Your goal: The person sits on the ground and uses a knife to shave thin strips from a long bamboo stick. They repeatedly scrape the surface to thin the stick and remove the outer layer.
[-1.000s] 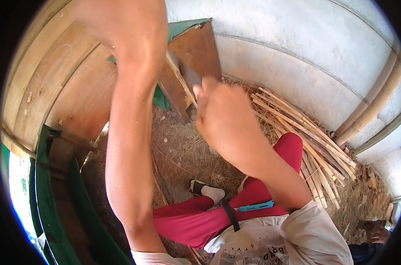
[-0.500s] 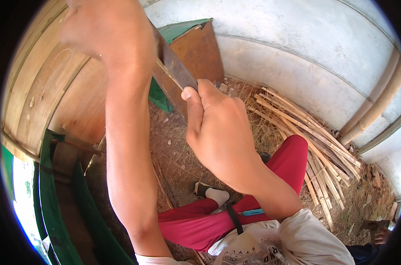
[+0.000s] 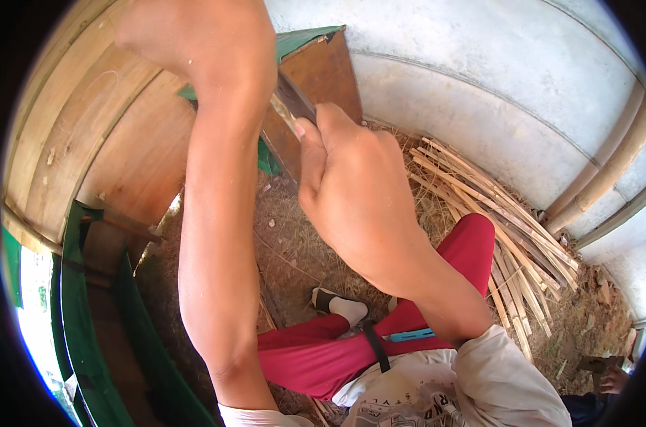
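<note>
White printed shirt (image 3: pixel 437 388), red trousers (image 3: pixel 323 356)

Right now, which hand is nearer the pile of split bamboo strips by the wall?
Right. The right hand is raised just left of the bamboo strips; the left hand is farther away, high up over the wooden panel.

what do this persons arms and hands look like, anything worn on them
Both forearms are bare from elbow to fingers, with no gloves, watch, rings or wristbands showing. The left hand and right hand are uncovered. Short white fabric sleeves of a printed shirt end near the elbows at the lower edge.
</note>
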Demonstrator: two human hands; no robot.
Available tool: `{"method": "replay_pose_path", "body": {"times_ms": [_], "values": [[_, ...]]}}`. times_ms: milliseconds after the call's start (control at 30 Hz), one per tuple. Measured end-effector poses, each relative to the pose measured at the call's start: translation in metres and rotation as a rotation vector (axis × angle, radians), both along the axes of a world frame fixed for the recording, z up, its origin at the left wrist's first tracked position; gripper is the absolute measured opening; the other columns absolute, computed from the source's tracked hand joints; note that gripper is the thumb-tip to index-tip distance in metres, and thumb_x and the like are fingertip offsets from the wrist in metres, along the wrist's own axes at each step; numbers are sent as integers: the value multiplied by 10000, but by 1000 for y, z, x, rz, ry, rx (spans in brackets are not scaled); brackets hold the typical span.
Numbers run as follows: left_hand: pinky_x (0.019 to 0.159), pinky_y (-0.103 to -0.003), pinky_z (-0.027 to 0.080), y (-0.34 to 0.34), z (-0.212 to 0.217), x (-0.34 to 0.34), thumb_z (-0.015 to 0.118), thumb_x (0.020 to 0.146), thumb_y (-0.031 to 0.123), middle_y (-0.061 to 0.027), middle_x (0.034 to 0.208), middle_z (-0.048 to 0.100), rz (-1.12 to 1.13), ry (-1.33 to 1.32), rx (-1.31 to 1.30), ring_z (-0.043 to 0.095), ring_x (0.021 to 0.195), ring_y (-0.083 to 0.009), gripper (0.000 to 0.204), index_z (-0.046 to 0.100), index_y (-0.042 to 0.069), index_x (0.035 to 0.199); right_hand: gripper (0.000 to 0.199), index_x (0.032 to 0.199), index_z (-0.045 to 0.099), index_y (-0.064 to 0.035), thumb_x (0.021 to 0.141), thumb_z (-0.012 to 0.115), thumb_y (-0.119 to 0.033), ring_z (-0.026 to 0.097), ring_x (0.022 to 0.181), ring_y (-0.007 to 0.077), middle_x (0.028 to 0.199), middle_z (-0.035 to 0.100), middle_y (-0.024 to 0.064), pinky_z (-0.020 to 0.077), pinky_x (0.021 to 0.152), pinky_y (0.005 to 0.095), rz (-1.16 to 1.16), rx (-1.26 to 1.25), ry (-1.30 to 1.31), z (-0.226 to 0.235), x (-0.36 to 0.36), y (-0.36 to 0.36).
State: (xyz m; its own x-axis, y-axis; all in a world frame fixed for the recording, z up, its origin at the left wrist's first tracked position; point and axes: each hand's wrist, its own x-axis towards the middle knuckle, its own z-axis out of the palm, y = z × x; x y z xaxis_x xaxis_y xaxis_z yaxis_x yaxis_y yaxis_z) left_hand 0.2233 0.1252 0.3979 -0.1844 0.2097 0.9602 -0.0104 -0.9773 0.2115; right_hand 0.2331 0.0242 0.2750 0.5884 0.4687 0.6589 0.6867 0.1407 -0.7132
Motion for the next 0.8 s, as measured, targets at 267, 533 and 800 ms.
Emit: {"method": "replay_pose_path", "body": {"times_ms": [267,533,800], "values": [[502,-390,333,-4,-1,21,421,1032,248,-66,563,427,-60,-154,-137,398,550,-154,505,459,-51,628,263,758,521,24,981,596,-93,452,472,390,559,474,211,369,488,431,17,-33,166,-5,-5,-6],[516,-396,339,-29,-1,35,426,1023,227,-71,562,425,79,-227,-57,411,568,-153,484,464,-88,656,263,747,519,27,976,590,-79,394,443,375,546,463,210,360,479,446,6,43,102,-11,5,6],[538,-407,356,-34,-13,16,440,1024,250,-106,568,475,-32,-127,35,440,573,-172,511,507,-113,671,277,740,520,42,972,585,-95,449,463,395,540,475,213,378,495,447,10,27,42,-3,4,-5]]}}
